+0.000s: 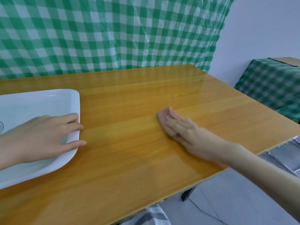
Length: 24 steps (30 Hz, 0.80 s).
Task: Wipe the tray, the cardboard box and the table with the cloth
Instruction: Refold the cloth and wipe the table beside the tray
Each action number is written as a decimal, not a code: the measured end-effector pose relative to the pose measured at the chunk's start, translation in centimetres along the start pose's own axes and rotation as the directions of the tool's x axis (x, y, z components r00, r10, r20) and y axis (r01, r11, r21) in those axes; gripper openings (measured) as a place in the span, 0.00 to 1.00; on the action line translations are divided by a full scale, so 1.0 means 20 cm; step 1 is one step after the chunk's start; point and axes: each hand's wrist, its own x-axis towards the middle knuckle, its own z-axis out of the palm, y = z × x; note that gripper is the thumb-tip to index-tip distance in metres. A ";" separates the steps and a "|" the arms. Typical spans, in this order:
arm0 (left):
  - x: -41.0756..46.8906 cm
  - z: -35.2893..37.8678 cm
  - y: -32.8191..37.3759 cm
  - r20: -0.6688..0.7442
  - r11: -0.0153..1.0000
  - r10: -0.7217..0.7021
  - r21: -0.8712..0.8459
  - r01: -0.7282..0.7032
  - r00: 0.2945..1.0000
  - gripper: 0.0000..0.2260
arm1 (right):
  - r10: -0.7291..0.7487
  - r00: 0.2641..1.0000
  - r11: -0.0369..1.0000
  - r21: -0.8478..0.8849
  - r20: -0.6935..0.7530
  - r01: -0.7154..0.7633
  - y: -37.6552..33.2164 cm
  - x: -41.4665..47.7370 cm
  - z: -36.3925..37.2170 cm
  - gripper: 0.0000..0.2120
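A white rectangular tray (pixel 48 101) lies on the left of the yellow wooden table (pixel 126 153). My left hand (pixel 43 135) rests on the tray's right rim, fingers curled over its edge. My right hand (pixel 183 130) lies flat, palm down, on a small pinkish cloth (pixel 162 116) pressed to the table right of centre. Only the cloth's far end shows past my fingers. No cardboard box is in view.
A green-and-white checked sheet (pixel 113 33) hangs behind the table. A second checked cover (pixel 272 85) drapes furniture at the right. Metal trays (pixel 285 158) sit below the table's right edge. Grey floor and a cable lie below the front corner.
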 end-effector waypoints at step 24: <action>0.03 0.00 0.00 -0.029 0.999 0.041 -0.006 -0.041 0.999 0.27 | 0.585 0.801 0.808 0.000 -0.123 -0.590 0.73 0.31 -0.13 0.15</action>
